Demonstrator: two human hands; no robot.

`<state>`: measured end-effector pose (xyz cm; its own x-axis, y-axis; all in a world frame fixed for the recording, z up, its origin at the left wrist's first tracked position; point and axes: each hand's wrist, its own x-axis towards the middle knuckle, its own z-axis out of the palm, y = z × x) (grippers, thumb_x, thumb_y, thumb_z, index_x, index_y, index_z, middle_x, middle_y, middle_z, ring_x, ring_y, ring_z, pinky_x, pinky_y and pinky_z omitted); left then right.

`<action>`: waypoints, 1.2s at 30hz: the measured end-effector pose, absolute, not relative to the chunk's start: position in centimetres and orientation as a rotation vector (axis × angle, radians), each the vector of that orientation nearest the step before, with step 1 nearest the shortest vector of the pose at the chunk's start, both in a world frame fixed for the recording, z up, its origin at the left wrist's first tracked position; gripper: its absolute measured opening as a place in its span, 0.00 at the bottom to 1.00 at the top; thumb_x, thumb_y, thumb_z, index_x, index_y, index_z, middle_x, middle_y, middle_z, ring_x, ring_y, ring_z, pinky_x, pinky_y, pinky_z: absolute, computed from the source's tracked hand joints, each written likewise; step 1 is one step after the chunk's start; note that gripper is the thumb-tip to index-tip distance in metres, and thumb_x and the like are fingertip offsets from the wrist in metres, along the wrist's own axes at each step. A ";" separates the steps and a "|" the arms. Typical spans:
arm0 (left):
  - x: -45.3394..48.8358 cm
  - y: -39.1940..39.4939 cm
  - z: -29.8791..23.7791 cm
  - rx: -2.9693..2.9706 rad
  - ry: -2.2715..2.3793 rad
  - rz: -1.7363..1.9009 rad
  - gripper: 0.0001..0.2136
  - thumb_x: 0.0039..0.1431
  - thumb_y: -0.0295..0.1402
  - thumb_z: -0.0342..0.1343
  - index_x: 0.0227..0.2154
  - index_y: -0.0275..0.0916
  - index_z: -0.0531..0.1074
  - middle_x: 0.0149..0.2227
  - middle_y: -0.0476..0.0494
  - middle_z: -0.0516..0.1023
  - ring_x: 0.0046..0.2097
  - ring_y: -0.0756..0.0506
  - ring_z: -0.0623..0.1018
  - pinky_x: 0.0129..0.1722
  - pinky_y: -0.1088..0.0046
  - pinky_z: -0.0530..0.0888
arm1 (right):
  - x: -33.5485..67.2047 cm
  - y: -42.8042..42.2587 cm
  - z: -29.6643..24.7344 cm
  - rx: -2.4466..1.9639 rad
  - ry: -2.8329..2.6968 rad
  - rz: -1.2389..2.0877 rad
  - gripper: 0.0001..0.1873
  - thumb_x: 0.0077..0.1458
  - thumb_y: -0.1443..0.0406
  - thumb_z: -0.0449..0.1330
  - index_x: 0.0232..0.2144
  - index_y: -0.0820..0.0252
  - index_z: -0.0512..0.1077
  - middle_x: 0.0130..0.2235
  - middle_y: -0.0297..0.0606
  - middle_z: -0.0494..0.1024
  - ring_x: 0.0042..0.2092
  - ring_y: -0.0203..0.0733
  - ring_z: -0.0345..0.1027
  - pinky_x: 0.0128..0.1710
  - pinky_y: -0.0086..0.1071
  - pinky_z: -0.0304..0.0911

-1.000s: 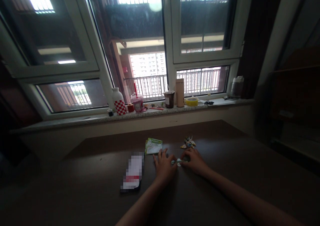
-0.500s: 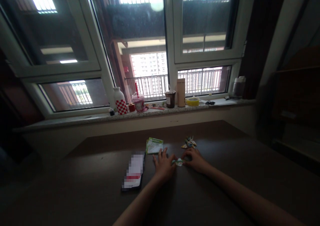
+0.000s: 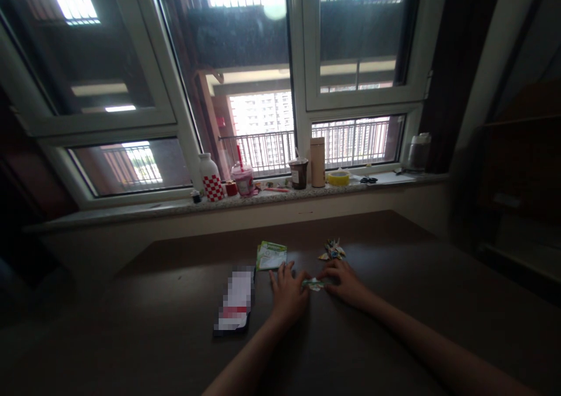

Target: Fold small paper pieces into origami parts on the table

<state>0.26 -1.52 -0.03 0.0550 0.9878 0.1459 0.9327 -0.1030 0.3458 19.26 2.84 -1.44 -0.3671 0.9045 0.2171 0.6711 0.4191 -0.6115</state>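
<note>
A small folded piece of patterned paper (image 3: 314,284) lies on the dark table (image 3: 394,326) between my two hands. My left hand (image 3: 287,294) rests palm down with its fingers on the paper's left end. My right hand (image 3: 344,282) has its fingers curled, pinching the paper's right end. A green and white paper packet (image 3: 270,255) lies just beyond my left hand. A small folded paper figure (image 3: 332,249) sits just beyond my right hand.
A phone (image 3: 235,300) lies left of my left hand. The window sill (image 3: 175,206) behind the table carries a checked bottle (image 3: 210,177), a pink cup (image 3: 242,179), a dark cup (image 3: 298,173), a tall flask (image 3: 318,162), a tape roll (image 3: 338,177) and a kettle (image 3: 416,150).
Both hands stay on the small paper with only slight finger shifts; my right fingers have flattened down a little on it. The view has barely moved.
</note>
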 end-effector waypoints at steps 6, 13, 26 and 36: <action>0.4 -1.8 0.3 2.109 2.005 0.631 0.14 0.59 0.43 0.53 0.47 0.53 0.74 0.65 0.45 0.59 0.68 0.37 0.51 0.65 0.43 0.41 | 19.2 2.9 -2.3 -1.277 -2.132 0.485 0.10 0.52 0.60 0.63 0.38 0.53 0.79 0.49 0.41 0.73 0.55 0.49 0.62 0.58 0.43 0.55; 0.4 -1.9 0.6 2.102 1.944 0.660 0.10 0.57 0.41 0.57 0.41 0.58 0.77 0.65 0.49 0.60 0.67 0.37 0.53 0.63 0.37 0.42 | 19.2 2.8 -2.4 -1.265 -2.122 0.432 0.08 0.52 0.61 0.63 0.34 0.57 0.77 0.47 0.43 0.73 0.53 0.49 0.63 0.55 0.42 0.58; 0.4 -1.9 0.0 2.121 2.023 0.647 0.11 0.60 0.46 0.53 0.42 0.62 0.77 0.62 0.47 0.64 0.66 0.36 0.56 0.61 0.33 0.41 | 19.4 2.7 -2.0 -1.061 -2.168 0.505 0.11 0.58 0.58 0.59 0.31 0.53 0.80 0.46 0.38 0.79 0.53 0.49 0.64 0.57 0.47 0.56; 0.6 -2.1 0.3 2.167 2.003 0.540 0.16 0.59 0.51 0.51 0.49 0.66 0.72 0.66 0.48 0.59 0.68 0.33 0.51 0.60 0.31 0.37 | 19.5 3.1 -2.2 -1.053 -2.100 0.615 0.09 0.55 0.64 0.59 0.35 0.54 0.80 0.47 0.39 0.80 0.57 0.50 0.62 0.60 0.50 0.56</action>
<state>0.55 -2.09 0.27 0.0481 0.9852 0.1647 0.9344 -0.1027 0.3412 19.54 3.06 -2.22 -0.4259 0.8242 0.3733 0.4927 0.5573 -0.6684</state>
